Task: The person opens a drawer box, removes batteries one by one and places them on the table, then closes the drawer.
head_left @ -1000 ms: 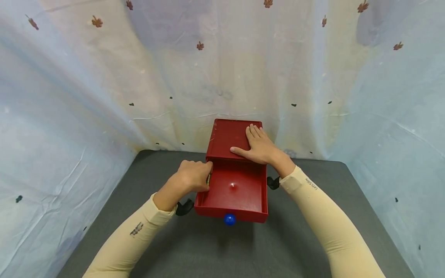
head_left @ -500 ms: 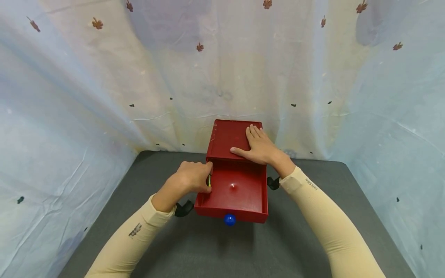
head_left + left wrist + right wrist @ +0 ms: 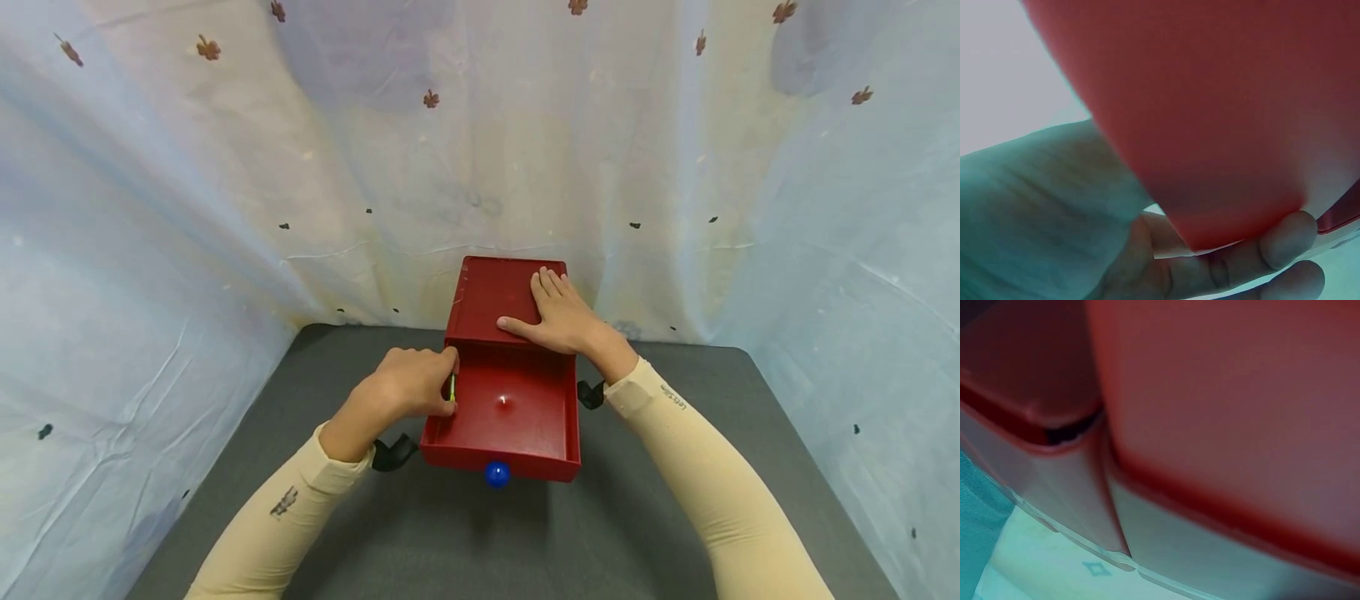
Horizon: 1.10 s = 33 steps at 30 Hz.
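Red plastic box, rectangular, sits on a dark grey table; its shallow red drawer, with a round blue knob in front, stands pulled out toward the person. The right hand lies palm down on the box's top, thumb spread away from the fingers. The left hand curves over the drawer's left wall, a thin yellow-green strip showing between thumb and forefinger; whether it pinches that strip or the wall, I cannot tell.
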Available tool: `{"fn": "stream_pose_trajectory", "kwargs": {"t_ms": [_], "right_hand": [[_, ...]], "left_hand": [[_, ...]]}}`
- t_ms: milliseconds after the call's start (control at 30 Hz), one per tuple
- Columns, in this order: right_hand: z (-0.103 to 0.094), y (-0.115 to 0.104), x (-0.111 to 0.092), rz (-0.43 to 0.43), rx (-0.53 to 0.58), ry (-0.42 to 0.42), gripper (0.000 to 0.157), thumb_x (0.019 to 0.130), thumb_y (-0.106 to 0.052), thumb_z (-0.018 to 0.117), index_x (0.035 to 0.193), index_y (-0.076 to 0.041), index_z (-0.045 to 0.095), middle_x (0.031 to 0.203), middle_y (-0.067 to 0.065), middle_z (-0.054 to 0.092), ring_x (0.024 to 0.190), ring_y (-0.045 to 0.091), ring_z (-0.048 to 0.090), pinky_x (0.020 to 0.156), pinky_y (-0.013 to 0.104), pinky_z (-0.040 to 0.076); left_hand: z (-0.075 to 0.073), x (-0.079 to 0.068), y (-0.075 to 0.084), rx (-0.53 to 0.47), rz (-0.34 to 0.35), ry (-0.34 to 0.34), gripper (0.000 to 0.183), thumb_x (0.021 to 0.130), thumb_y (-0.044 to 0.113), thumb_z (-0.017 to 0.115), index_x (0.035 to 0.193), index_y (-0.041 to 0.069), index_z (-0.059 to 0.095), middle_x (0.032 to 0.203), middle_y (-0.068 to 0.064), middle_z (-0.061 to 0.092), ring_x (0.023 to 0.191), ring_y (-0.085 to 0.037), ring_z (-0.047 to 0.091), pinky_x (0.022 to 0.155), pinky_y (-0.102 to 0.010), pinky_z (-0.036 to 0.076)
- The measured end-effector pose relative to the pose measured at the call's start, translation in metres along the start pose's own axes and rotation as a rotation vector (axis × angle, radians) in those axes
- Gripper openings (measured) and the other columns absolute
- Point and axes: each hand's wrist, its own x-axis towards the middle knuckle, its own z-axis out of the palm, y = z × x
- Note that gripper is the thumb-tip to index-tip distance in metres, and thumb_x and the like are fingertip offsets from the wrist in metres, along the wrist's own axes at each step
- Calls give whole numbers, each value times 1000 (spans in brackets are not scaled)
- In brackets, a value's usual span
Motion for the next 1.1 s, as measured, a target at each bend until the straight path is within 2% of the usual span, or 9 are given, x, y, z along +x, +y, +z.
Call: {"fn": "stream_pose_trajectory", "kwargs": {"t_ms": [467, 633, 800, 967, 1100], "right_hand": [[0, -1, -1, 11, -10, -3, 114, 99, -79, 45, 170, 2, 6, 179, 20, 1, 167, 34, -2, 133, 46, -4], [0, -2, -1, 10, -9, -2, 113, 100, -78, 45, 170, 1, 6, 179, 20, 1, 167, 34, -3, 133, 46, -4], [-1, -2, -1, 12, -9, -1, 113, 100, -78, 45, 170, 2, 7, 179, 20, 2, 167, 34, -2, 133, 46, -4], [0, 0, 1, 5, -19, -2, 113, 100, -79, 44, 170, 2, 7, 179, 21, 3, 167, 34, -2, 133, 47, -3], [1, 1, 2, 0, -26, -3, 113, 100, -78, 44, 169, 2, 7, 179, 21, 2, 167, 34, -2, 133, 47, -4]], "left_hand": [[-1, 0, 2, 34, 15, -6, 44, 90, 41, 88, 109, 13, 59, 78, 1, 61, 69, -16, 61, 65, -35, 53], [1, -2, -1, 8, 29, 14, 43, 89, 40, 88, 110, 15, 60, 78, 3, 61, 67, -15, 59, 62, -33, 50], [-1, -3, -5, -11, 36, 55, 44, 89, 40, 87, 114, 16, 61, 90, 2, 60, 71, -14, 58, 64, -33, 50], [-3, -4, -12, -61, 47, 59, 45, 91, 42, 85, 120, 16, 61, 98, 2, 59, 72, -13, 58, 66, -32, 49], [-2, -4, -20, -127, 80, 67, 47, 92, 43, 84, 124, 17, 61, 100, 2, 63, 82, -12, 60, 69, -32, 51]]}}
